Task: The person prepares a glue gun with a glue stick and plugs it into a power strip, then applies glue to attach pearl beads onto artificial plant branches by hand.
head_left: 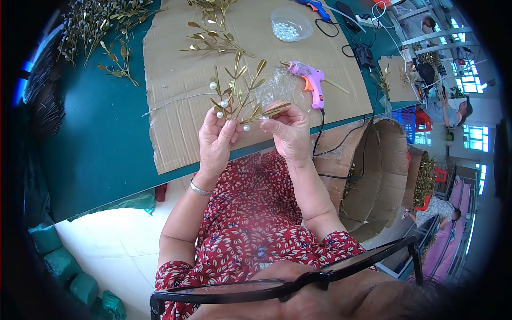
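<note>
Above the cardboard's front edge, I hold a gold artificial leaf sprig (238, 96) with several white pearl beads on its lower stems. My left hand (216, 143) is closed, thumb and fingers pinching the sprig near its base. My right hand (290, 133) is closed too, its thumb and forefinger pinching the sprig's right-hand stem beside a white bead. A pink-purple glue gun (314, 82) with an orange trigger lies just beyond my right hand, nozzle to the left. Clear stringy glue scraps (277, 88) lie beside it. A clear round tub (292, 26) of white beads stands farther back.
Plain gold sprigs (218, 40) lie on the cardboard sheet (173, 125), which covers part of the green table (101, 144). Beaded sprigs (98, 24) are heaped at far left. A blue glue gun (317, 8) and cables are at the back right. A cardboard drum (378, 170) stands right; other people work beyond.
</note>
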A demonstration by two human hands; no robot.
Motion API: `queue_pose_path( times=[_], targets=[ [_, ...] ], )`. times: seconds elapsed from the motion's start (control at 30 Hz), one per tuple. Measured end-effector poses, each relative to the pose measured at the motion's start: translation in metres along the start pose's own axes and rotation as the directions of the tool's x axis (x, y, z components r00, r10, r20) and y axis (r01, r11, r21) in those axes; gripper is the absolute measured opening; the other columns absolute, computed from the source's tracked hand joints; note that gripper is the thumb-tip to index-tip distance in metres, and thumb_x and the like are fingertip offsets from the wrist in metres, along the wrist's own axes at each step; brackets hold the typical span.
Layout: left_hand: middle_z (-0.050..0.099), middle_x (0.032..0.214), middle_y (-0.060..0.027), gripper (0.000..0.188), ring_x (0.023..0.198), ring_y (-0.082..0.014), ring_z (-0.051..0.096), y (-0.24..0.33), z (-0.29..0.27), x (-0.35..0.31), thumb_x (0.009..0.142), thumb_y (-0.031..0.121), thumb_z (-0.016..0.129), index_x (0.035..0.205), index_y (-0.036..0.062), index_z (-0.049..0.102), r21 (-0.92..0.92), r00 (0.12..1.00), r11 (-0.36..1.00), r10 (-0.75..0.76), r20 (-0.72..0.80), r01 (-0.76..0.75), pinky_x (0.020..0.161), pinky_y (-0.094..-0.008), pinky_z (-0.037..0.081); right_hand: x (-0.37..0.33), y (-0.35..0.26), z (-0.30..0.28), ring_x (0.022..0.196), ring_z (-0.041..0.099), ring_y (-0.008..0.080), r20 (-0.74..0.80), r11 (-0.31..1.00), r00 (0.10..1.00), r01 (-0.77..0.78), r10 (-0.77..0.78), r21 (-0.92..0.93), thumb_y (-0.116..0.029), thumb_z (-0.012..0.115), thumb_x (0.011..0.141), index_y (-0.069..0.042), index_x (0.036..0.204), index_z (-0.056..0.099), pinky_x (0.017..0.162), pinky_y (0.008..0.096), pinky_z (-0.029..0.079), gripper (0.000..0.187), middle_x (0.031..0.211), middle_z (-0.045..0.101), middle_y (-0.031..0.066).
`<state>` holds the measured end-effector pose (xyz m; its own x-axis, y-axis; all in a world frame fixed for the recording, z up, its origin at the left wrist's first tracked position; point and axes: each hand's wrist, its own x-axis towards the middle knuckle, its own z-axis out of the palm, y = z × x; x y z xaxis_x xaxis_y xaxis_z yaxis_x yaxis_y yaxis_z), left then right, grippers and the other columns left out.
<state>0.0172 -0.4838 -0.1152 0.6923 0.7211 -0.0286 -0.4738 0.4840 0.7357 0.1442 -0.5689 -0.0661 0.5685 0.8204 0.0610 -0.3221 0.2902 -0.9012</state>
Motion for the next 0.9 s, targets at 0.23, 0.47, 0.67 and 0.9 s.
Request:
queue_pose_path(
  times=[0.23, 0.47, 0.67, 0.9],
  targets=[
    [0.058, 0.092, -0.0009, 0.035, 0.075, -0.0049, 0.053, -0.001, 0.0, 0.0, 0.093, 0.008, 0.054, 0.125, 0.0018, 0.042, 0.003, 0.999, 1.0, 0.008, -0.037, -0.007, 0.059, -0.0165, 0.039, 0.003, -0.012, -0.002, 0.077, 0.06, 0.0104, 0.067, 0.991, 0.998, 0.016, -0.008, -0.13, 0.008, 0.073, 0.069, -0.001, 0.092, 0.063, 0.067, 0.0216, 0.05, 0.027, 0.089, 0.062, 0.0043],
    [0.058, 0.099, -0.0001, 0.038, 0.077, -0.0046, 0.054, -0.001, -0.001, 0.001, 0.091, 0.007, 0.056, 0.126, 0.0019, 0.042, 0.013, 0.999, 1.0, -0.011, -0.034, 0.012, 0.062, -0.016, 0.04, 0.0, -0.024, -0.006, 0.07, 0.06, 0.0083, 0.065, 0.983, 0.989, -0.119, 0.129, -0.143, 0.002, 0.072, 0.075, 0.0, 0.094, 0.065, 0.065, 0.0201, 0.049, 0.019, 0.08, 0.065, 0.0036],
    [0.058, 0.1, -0.0004, 0.038, 0.078, -0.0045, 0.054, -0.002, -0.001, 0.0, 0.091, 0.007, 0.056, 0.126, 0.0021, 0.042, 0.012, 0.999, 1.0, 0.004, -0.037, -0.004, 0.064, -0.0159, 0.042, -0.003, -0.02, -0.004, 0.068, 0.057, 0.0065, 0.034, 0.975, 0.997, -0.062, 0.071, -0.212, 0.0, 0.071, 0.077, 0.0, 0.093, 0.065, 0.062, 0.019, 0.047, 0.016, 0.079, 0.063, 0.0014],
    [0.059, 0.099, -0.0008, 0.038, 0.078, -0.005, 0.054, -0.003, -0.002, 0.0, 0.091, 0.006, 0.056, 0.127, 0.0018, 0.042, 0.005, 0.999, 1.0, 0.0, -0.033, 0.0, 0.063, -0.0162, 0.041, -0.003, -0.019, -0.004, 0.07, 0.056, 0.0053, 0.043, 0.968, 0.998, -0.043, 0.056, -0.246, 0.0, 0.07, 0.078, 0.0, 0.092, 0.065, 0.063, 0.0181, 0.046, 0.015, 0.08, 0.062, 0.0001]
  ],
)
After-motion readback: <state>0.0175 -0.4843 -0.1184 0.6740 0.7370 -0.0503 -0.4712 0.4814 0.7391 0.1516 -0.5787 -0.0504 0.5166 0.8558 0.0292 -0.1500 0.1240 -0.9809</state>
